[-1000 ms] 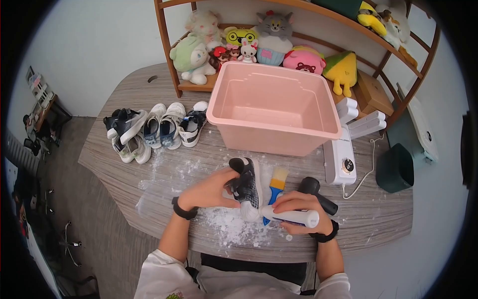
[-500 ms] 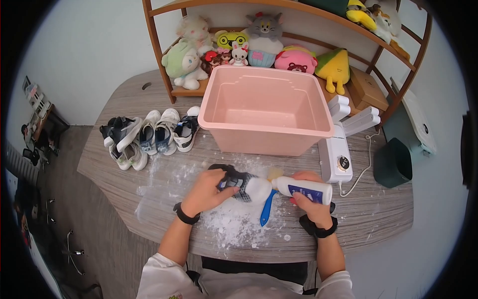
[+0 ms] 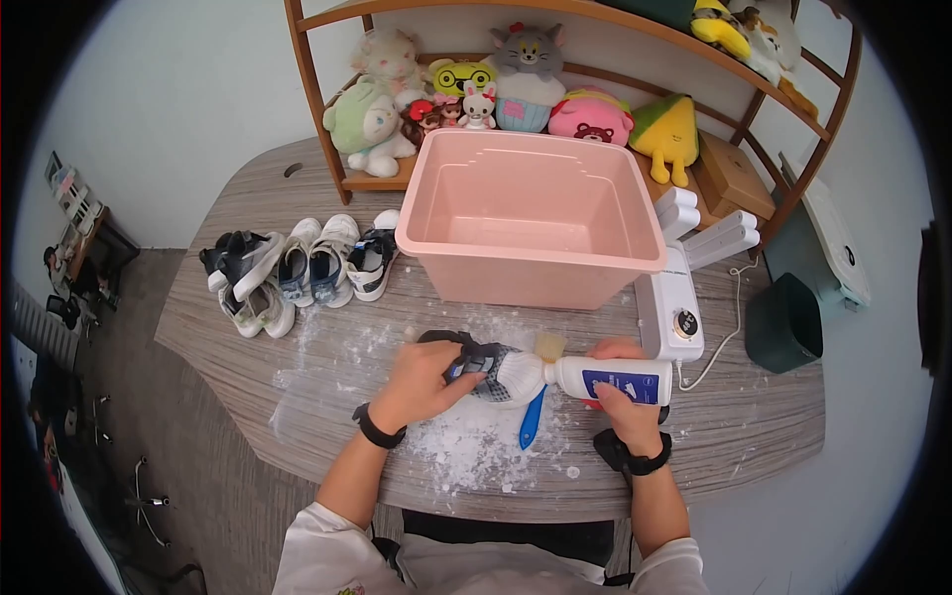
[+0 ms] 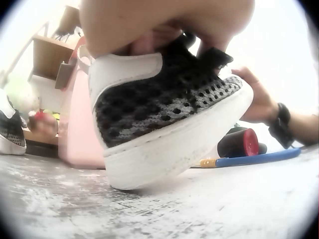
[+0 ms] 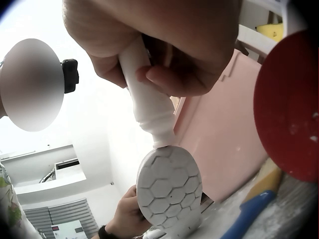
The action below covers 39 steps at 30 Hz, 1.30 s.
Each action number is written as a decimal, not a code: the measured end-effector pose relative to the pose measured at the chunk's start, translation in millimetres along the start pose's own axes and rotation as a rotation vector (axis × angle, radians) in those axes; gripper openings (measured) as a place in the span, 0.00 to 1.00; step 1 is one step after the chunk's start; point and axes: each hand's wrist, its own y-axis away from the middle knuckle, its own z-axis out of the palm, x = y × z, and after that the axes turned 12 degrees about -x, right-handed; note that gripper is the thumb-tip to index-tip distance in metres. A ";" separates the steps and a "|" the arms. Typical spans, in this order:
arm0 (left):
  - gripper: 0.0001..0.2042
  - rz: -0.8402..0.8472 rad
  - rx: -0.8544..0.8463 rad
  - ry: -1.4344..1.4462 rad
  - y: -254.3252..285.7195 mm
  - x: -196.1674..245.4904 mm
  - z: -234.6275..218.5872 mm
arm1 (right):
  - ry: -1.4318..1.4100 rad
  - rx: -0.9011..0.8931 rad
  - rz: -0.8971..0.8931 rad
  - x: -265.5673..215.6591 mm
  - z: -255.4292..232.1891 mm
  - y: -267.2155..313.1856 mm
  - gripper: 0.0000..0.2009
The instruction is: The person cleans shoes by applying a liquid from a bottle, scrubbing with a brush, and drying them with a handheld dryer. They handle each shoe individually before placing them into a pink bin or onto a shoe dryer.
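My left hand (image 3: 421, 382) grips a black mesh sneaker (image 3: 488, 369) with a thick white sole from above, around its opening. In the left wrist view the sneaker (image 4: 159, 112) is tilted, heel low by the table and toe raised. My right hand (image 3: 633, 418) holds a white bottle (image 3: 627, 385) with a blue label on its side. The bottle's narrow tip is right at the whitish toe. A honeycomb-patterned sole (image 5: 172, 186) faces the right wrist camera. Under the bottle's tip lies a brush (image 3: 533, 416) with a blue handle and pale bristles.
White powdery residue (image 3: 456, 451) covers the table's front middle. A pink bin (image 3: 535, 283) stands behind, several shoes (image 3: 322, 263) at left, and a white dryer-like device (image 3: 669, 307) at right. A black cylinder with a red end (image 4: 244, 143) lies near the brush. Plush toys (image 3: 531, 84) fill the shelf.
The sneaker has turned from upright to lying lengthwise, its toe pointing right. My right hand has raised the bottle and moved it right, the tip staying at the toe. The view shifted slightly.
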 end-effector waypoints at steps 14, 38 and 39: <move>0.16 -0.138 -0.028 0.084 1.8 16.6 -4.9 | 0.554 -0.111 -0.293 -16.5 5.2 -5.8 0.21; 0.13 -0.367 -0.080 0.557 0.1 12.8 10.0 | 0.696 -0.048 -0.270 -4.3 17.2 -13.1 0.21; 0.13 -0.336 -0.087 0.487 0.2 12.8 8.9 | 0.676 -0.020 -0.225 -1.8 17.7 -13.1 0.21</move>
